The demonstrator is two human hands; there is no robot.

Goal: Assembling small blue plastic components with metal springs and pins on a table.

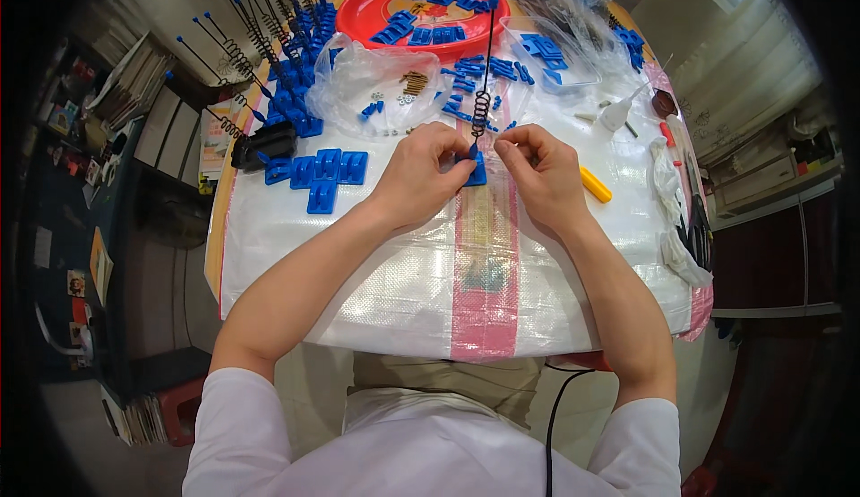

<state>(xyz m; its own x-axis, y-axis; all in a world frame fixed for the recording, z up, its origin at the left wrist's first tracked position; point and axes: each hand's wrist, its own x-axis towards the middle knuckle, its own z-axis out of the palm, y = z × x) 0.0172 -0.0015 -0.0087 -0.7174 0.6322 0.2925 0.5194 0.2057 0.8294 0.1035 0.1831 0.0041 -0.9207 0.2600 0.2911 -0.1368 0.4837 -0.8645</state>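
My left hand (pixel 421 170) pinches, thumb against fingers, at the foot of a black rod (pixel 488 58) at the middle of a white sheet (pixel 376 291), straight ahead of me. My right hand (pixel 548 174) hovers just beside it, fingertips drawn together and apart from the rod; whether they grip some small part, the view does not show.

The danger, as I judge it, is tipping: the rod is tall, its blue base (pixel 479 172) is small, and one pinch low down seems to be all that steadies it. Let that slip, or let my right hand knock the spring (pixel 481 113), and the coil could flex and swing the top sideways. A tiny part dropped here could also get lost among the loose blue pieces (pixel 466 76) scattered just beyond, or roll toward the screws (pixel 414 83) in the plastic bag (pixel 345 94).

The rod's long axis runs up from the base, close to upright, with a slight slant to my right. Its blue tip (pixel 494 2) points up and away from me, showing against the far rim of the red tray (pixel 345 17); the base faces down toward the sheet.
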